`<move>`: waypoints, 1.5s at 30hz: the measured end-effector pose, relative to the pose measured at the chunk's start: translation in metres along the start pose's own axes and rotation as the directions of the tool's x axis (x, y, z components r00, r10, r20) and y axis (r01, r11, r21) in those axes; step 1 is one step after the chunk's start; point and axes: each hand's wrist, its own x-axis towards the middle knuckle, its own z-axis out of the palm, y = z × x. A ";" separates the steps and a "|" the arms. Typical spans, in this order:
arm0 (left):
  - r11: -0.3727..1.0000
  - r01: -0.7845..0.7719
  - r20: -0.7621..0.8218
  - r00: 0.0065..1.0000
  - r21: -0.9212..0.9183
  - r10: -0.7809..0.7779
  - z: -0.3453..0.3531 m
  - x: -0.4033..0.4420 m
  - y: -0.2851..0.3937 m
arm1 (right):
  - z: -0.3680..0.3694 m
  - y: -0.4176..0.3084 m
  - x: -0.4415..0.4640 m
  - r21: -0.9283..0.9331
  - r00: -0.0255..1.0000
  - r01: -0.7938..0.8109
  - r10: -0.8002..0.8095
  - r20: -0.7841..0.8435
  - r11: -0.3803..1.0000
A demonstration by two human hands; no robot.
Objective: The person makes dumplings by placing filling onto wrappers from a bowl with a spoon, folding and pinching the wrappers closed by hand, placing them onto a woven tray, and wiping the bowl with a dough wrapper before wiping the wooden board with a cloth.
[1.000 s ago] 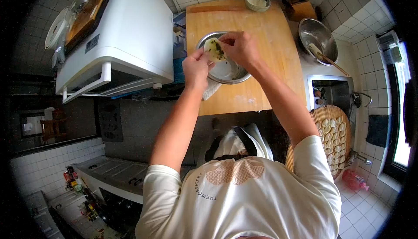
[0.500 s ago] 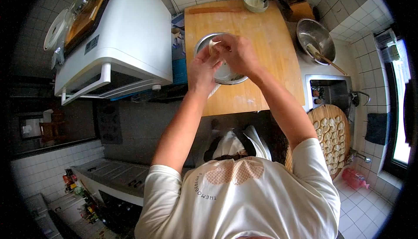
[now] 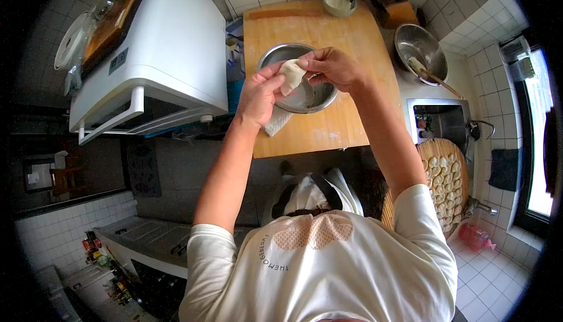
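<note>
A pale folded dumpling point(image 3: 292, 77) is held between my two hands over a metal bowl point(image 3: 308, 109). My left hand point(image 3: 259, 94) pinches its left side between thumb and fingers. The fingertips of my right hand point(image 3: 335, 68) grip its upper right edge. No filling shows on the dumpling's visible face. The bowl stands on a wooden board point(image 3: 352, 119), with a white cloth point(image 3: 278, 121) at its lower left side.
A small bowl of white paste point(image 3: 339, 3) stands at the board's back edge, near a knife block point(image 3: 402, 14). Right of the board are a large metal bowl point(image 3: 420, 52), a sink point(image 3: 448, 124) and a round tray of dumplings point(image 3: 431, 146). A white appliance point(image 3: 170, 40) stands left.
The open wrapper with green filling has been folded over, and its filling no longer shows. My hands have moved slightly apart since the middle frame, leaving the dumpling in plain view.
</note>
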 end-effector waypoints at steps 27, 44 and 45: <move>0.941 -0.108 -0.008 0.993 0.320 0.117 0.014 -0.001 0.019 | 0.031 0.005 -0.008 -0.253 0.856 0.358 -0.425 -0.296 0.899; 0.954 0.000 -0.084 0.996 0.298 0.026 0.015 0.005 0.013 | 0.035 0.004 -0.015 -0.546 0.707 0.363 -0.605 -0.367 0.755; 0.947 -0.007 -0.074 0.997 0.320 0.032 0.015 0.006 0.013 | 0.031 0.005 -0.015 -0.589 0.767 0.280 -0.545 -0.337 0.758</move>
